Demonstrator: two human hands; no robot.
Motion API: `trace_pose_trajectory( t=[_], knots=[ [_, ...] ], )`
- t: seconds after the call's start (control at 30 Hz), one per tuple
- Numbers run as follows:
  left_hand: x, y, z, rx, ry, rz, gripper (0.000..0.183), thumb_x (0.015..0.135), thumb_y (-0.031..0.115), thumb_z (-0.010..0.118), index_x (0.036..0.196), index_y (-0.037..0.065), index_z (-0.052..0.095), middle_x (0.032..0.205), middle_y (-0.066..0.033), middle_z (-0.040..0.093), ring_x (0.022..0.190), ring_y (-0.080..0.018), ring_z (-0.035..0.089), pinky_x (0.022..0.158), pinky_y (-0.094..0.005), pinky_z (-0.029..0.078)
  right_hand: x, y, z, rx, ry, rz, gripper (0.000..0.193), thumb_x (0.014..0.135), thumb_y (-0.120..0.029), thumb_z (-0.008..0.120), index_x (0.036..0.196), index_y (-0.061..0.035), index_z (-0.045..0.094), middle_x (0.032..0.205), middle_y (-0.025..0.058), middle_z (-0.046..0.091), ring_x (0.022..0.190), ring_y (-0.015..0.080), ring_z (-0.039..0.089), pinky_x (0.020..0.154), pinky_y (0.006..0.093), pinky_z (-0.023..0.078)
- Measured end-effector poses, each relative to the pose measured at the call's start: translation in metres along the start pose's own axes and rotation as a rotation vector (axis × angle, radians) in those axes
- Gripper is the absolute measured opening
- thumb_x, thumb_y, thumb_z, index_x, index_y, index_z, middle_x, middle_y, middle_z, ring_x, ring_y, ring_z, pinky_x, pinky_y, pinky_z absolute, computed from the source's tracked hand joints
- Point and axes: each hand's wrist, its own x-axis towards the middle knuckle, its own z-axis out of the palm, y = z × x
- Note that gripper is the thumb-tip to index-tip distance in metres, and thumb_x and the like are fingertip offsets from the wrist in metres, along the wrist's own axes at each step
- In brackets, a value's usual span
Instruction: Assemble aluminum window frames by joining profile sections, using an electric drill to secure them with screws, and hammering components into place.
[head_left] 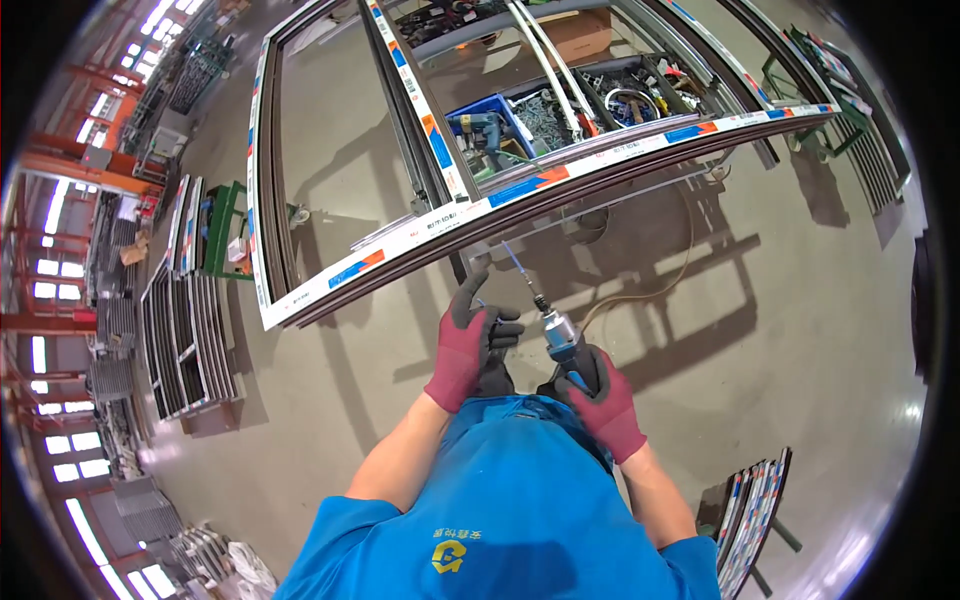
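Gloved right hand (603,398) grips a blue power driver (562,338), pointed away from the body; beside it the left hand (468,345) is half curled near a small blue piece (481,302), its hold unclear. Beyond them spans a large frame (588,164).

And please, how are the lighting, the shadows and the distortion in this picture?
In the head view, the windows at left are blown out white; dark shadows cross the grey floor; the near edge of the large frame bows; the blue power tool looks fairly sharp.

Glaring windows (38,355) at left, broad shadows (690,345)
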Motion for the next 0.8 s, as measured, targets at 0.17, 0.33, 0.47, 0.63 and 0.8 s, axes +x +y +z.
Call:
trace_pose_trajectory(
  t=[0.17, 0.33, 0.47, 0.63, 0.8],
  knots=[
    [0.054, 0.019, -0.074, 0.245, -0.095, 0.060, 0.032, 0.106, 0.010, 0.049, 0.128, -0.002, 0.068, 0.108, -0.0153, 0.072, 0.088, -0.0247, 0.077, 0.080, -0.0374, 0.064, 0.016, 0.003, 0.013, -0.021, 0.046, 0.020, 0.058, 0.087, -0.030, 0.083, 0.136, -0.0080, 0.061, 0.112, 0.0179, 0.075, 0.102, 0.0305, 0.076, 0.087, 0.0413, 0.058],
    [0.161, 0.098, -0.086, 0.784, -0.264, 0.468, 0.029, 0.103, 0.006, 0.055, 0.126, -0.001, 0.071, 0.115, -0.0145, 0.073, 0.099, -0.0235, 0.074, 0.091, -0.0388, 0.059, 0.031, -0.004, 0.044, -0.012, 0.004, 0.159, 0.060, 0.086, -0.020, 0.081, 0.139, -0.0022, 0.059, 0.117, 0.0172, 0.073, 0.110, 0.0291, 0.072, 0.097, 0.0395, 0.054],
    [0.252, 0.126, -0.048, 1.517, -0.597, 0.833, 0.041, 0.100, 0.034, 0.066, 0.127, 0.004, 0.071, 0.121, -0.0193, 0.070, 0.120, -0.0351, 0.065, 0.107, -0.0490, 0.048, 0.036, 0.003, 0.077, -0.063, 0.092, 0.167, 0.060, 0.085, -0.023, 0.082, 0.138, -0.0048, 0.060, 0.117, 0.0199, 0.072, 0.109, 0.0351, 0.071, 0.095, 0.0416, 0.055],
    [0.332, 0.116, -0.024, 1.962, -1.060, 0.168, 0.083, 0.101, 0.074, 0.046, 0.106, -0.004, 0.075, 0.108, -0.0262, 0.073, 0.106, -0.0426, 0.070, 0.099, -0.0488, 0.051, 0.049, -0.019, 0.098, -0.083, 0.109, 0.313, 0.058, 0.085, -0.028, 0.083, 0.135, -0.0091, 0.062, 0.115, 0.0208, 0.072, 0.107, 0.0394, 0.071, 0.092, 0.0448, 0.055],
    [0.331, 0.104, -0.011, 1.952, -1.022, 0.003, 0.088, 0.099, 0.078, 0.048, 0.109, -0.005, 0.072, 0.100, -0.0243, 0.072, 0.094, -0.0356, 0.069, 0.087, -0.0461, 0.053, 0.040, 0.010, 0.122, 0.027, 0.247, 0.302, 0.060, 0.085, -0.033, 0.084, 0.135, -0.0090, 0.062, 0.115, 0.0208, 0.072, 0.109, 0.0421, 0.069, 0.092, 0.0470, 0.055]
  ],
)
